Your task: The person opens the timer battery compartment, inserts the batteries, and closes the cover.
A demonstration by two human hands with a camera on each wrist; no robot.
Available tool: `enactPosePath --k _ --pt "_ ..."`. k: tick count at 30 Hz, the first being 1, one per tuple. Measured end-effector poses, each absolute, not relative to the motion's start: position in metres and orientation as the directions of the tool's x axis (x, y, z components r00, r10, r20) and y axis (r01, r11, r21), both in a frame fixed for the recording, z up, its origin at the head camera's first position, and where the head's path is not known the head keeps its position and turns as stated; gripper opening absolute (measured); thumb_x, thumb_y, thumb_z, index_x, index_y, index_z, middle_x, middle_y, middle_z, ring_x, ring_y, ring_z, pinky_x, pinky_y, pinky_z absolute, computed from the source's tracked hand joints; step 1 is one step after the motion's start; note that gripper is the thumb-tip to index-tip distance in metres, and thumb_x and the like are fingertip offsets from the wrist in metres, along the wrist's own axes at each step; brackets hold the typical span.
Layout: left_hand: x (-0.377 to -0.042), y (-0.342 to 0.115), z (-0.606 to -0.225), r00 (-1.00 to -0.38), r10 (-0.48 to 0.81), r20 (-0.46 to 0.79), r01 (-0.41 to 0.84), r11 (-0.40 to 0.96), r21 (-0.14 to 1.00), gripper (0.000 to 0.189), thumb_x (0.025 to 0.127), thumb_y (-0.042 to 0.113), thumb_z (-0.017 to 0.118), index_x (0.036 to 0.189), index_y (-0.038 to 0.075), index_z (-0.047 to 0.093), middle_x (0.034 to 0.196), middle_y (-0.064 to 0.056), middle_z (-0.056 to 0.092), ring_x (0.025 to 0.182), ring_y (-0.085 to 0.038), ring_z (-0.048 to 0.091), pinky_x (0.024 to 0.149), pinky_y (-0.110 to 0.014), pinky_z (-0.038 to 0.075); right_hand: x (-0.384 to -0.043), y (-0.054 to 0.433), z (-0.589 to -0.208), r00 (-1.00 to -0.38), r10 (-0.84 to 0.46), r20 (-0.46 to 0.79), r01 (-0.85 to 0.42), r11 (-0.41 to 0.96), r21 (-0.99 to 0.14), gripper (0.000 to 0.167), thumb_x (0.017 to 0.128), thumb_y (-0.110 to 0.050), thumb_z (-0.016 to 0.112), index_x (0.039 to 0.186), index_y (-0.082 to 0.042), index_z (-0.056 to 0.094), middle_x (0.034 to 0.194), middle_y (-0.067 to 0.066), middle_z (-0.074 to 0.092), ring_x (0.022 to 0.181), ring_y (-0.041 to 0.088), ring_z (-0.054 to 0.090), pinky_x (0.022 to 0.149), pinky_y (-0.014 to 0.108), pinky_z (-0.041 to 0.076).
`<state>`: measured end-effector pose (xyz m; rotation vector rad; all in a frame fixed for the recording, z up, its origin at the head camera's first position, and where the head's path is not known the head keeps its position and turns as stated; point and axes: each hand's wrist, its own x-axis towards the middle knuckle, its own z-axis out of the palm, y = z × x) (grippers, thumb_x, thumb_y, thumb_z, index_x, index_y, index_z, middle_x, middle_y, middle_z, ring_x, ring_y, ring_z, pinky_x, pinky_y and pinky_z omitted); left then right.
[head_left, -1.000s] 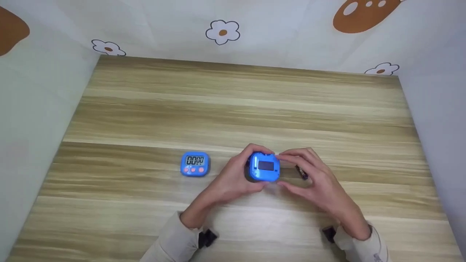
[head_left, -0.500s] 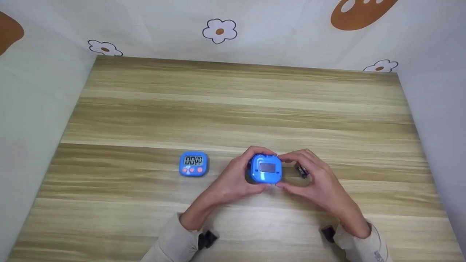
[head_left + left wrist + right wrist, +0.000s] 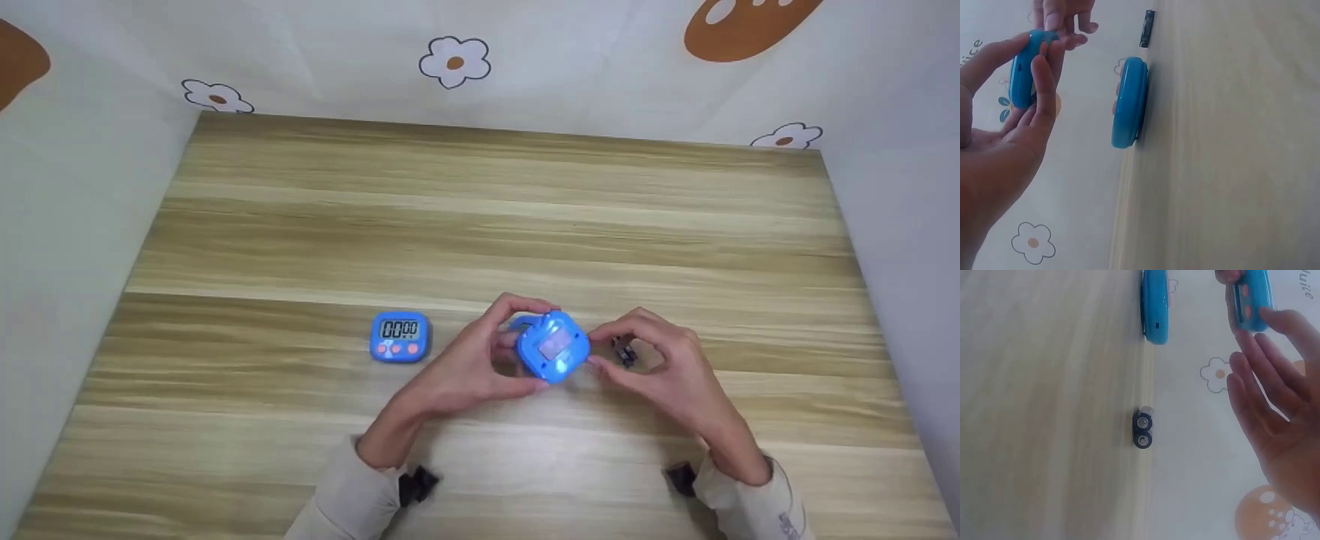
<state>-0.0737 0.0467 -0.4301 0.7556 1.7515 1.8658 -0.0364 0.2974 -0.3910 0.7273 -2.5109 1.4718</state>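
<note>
Left of centre on the table (image 3: pixel 465 217), the resting timer (image 3: pixel 400 337) lay face up, its display reading 00 00 and its three buttons toward the near side. To its right, the left hand (image 3: pixel 469 365) gripped the held timer (image 3: pixel 555 346), with the thumb at the near corner and a finger at the far corner. The held timer was suspended above the table between both hands, back upward, buttons downward, rotated so that one rounded corner pointed right. Its outline was nearly square and gave no marked long axis. The governing relation was judged to be that right corner, which met the fingertips of the right hand (image 3: pixel 671 364). The right hand pinched the corner between thumb and finger; its remaining fingers were loosely bent. Neither hand was nearer to the held timer, as both touched it. Below the right hand, a pair of batteries (image 3: pixel 625 352) lay side by side on the table, long axis running from far left to near right. The right hand was the nearer to them.
</note>
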Motion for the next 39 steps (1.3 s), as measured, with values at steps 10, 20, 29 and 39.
enactPosePath --k 10,20,29,39 --pt "-0.065 0.060 -0.427 -0.853 0.491 0.176 0.304 0.194 0.933 0.078 0.067 0.041 0.089 0.132 0.019 0.053 0.123 0.003 0.043 0.111 -0.015 0.048 0.088 -0.031 0.049 -0.031 0.292 -0.392 -0.855 -0.390 0.343 -0.498 0.427 -0.755 0.068 0.065 -0.005 0.090 0.126 -0.004 0.060 0.120 0.005 0.064 0.104 0.025 0.059 0.090 0.023 0.047" --pt "-0.063 0.064 -0.427 -0.852 0.508 0.127 0.238 0.160 0.958 0.078 0.066 0.039 0.091 0.128 0.018 0.047 0.124 0.002 0.044 0.109 -0.016 0.052 0.087 -0.032 0.049 -0.033 0.292 -0.402 -0.852 -0.396 0.342 -0.511 0.487 -0.708 0.070 0.064 -0.012 0.092 0.127 -0.007 0.061 0.121 0.002 0.063 0.104 0.024 0.059 0.087 0.020 0.046" --pt "-0.057 0.069 -0.432 -0.784 0.619 -0.037 -0.228 -0.233 0.945 0.048 0.093 0.009 0.068 0.126 0.012 0.033 0.128 -0.015 0.052 0.110 -0.032 0.059 0.086 -0.039 0.054 -0.036 0.298 -0.421 -0.824 -0.447 0.349 -0.551 0.483 -0.681 0.069 0.070 -0.022 0.090 0.131 -0.017 0.058 0.125 -0.005 0.058 0.104 0.013 0.056 0.078 0.023 0.050" --pt "-0.052 0.077 -0.438 -0.773 0.634 -0.030 -0.423 -0.479 0.769 0.041 0.094 -0.004 0.058 0.121 0.009 0.030 0.124 -0.035 0.051 0.090 -0.042 0.067 0.053 -0.027 0.051 -0.035 0.294 -0.422 -0.808 -0.450 0.380 -0.577 0.473 -0.666 0.070 0.070 -0.020 0.090 0.131 -0.015 0.059 0.125 -0.003 0.056 0.103 0.018 0.057 0.075 0.024 0.052"
